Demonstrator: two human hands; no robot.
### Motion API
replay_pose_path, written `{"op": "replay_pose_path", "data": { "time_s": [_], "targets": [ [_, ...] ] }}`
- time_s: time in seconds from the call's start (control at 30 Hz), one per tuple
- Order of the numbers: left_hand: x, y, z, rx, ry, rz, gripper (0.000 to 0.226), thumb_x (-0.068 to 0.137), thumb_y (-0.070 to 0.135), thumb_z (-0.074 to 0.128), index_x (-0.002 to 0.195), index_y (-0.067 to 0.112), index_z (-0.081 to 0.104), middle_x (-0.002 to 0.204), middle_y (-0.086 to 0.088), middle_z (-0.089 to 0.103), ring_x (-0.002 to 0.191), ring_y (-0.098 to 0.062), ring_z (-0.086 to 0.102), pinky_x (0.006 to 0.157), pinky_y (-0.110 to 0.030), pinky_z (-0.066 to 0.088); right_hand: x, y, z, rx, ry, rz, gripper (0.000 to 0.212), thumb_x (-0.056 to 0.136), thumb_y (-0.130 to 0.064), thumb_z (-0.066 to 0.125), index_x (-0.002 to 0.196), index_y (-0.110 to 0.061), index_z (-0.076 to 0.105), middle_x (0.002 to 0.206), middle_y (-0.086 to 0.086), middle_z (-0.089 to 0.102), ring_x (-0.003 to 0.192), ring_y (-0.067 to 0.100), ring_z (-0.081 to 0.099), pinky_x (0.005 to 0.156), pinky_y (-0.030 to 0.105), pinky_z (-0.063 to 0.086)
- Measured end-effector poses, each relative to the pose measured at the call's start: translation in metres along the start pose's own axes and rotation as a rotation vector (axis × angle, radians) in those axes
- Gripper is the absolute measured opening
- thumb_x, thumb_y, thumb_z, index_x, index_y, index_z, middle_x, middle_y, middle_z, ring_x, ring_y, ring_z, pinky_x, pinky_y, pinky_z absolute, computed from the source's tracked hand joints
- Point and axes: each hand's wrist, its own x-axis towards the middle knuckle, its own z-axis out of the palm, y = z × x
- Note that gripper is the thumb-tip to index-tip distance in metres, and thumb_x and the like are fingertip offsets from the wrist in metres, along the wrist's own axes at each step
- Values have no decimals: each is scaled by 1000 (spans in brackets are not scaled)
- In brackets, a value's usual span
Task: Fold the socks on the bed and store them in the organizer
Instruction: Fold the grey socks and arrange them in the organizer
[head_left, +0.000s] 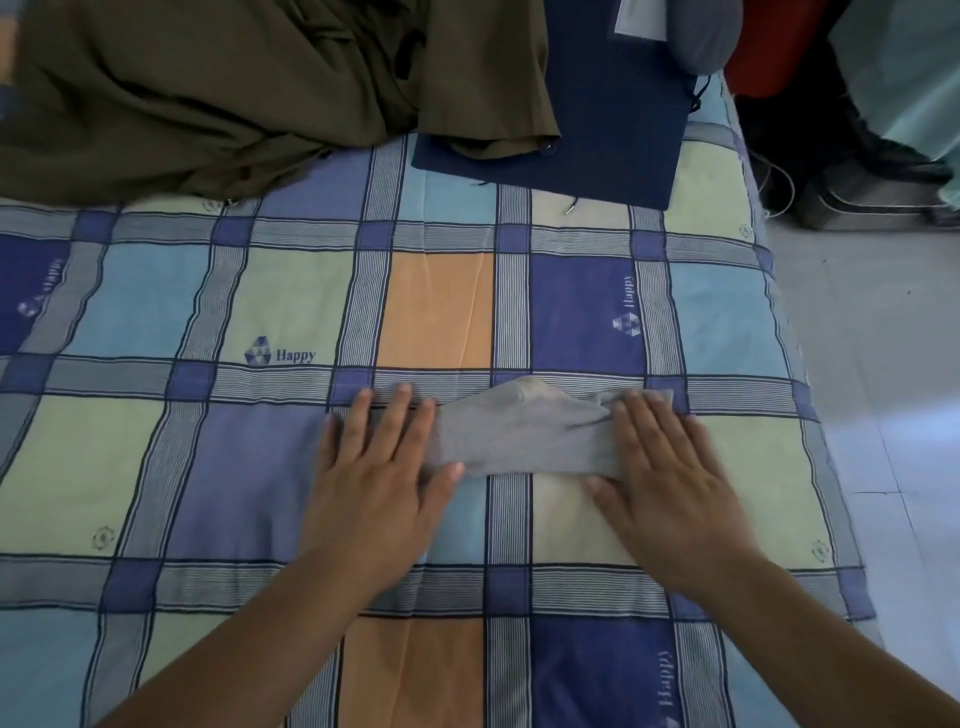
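A grey sock (524, 434) lies flat and stretched sideways on the checked bed sheet (218, 457), its heel bulging toward the far side. My left hand (379, 467) presses its left end with straight, spread fingers. My right hand (670, 467) lies flat on its right end, fingers straight, the fabric slightly bunched at the fingertips. The sock's two ends are hidden under my hands.
A dark blue flat fabric item (613, 119) lies at the far side of the bed, partly under a heap of olive-brown cloth (218, 88). The bed's right edge (810, 405) drops to a pale tiled floor (883, 364). Dark objects and cables sit at the far right.
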Motion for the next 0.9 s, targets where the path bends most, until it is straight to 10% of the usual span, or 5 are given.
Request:
{"op": "replay_pose_path", "data": {
  "time_s": [0.13,0.23,0.4,0.63,0.9],
  "targets": [
    [-11,-16,-15,-397,97,-193,65,93,57,36,145,18,36,153,-4,33,135,-27,38,107,-45,40,-26,13,-18,283,147,139,70,92,-43,52,148,-7,32,156,11,29,145,27,23,117,42,27],
    [-15,-15,-19,-759,138,-446,52,85,46,60,132,24,49,121,5,59,108,-17,58,82,-34,49,-51,-4,-31,864,243,392,36,87,-25,65,121,-31,54,124,-7,62,107,11,64,85,12,49],
    [-9,-13,-15,-1343,34,-709,5,84,24,72,84,29,71,85,6,76,85,-13,71,70,-27,56,-50,-43,-18,2262,-105,1040,28,93,-13,52,116,3,57,111,26,69,99,39,69,80,43,59],
    [-3,-23,-3,-1489,16,-784,21,82,16,74,102,14,70,100,-3,74,92,-17,72,73,-24,56,-6,-74,-22,2666,99,976,34,95,-27,54,123,-8,61,121,13,68,114,27,65,105,42,44],
    [-2,-21,-2,-1551,81,-814,23,85,11,70,107,9,68,106,-9,72,97,-20,69,76,-27,52,40,-61,-21,2547,245,868,17,94,-19,58,102,-12,71,108,11,74,102,22,70,97,39,51]
  ]
}}
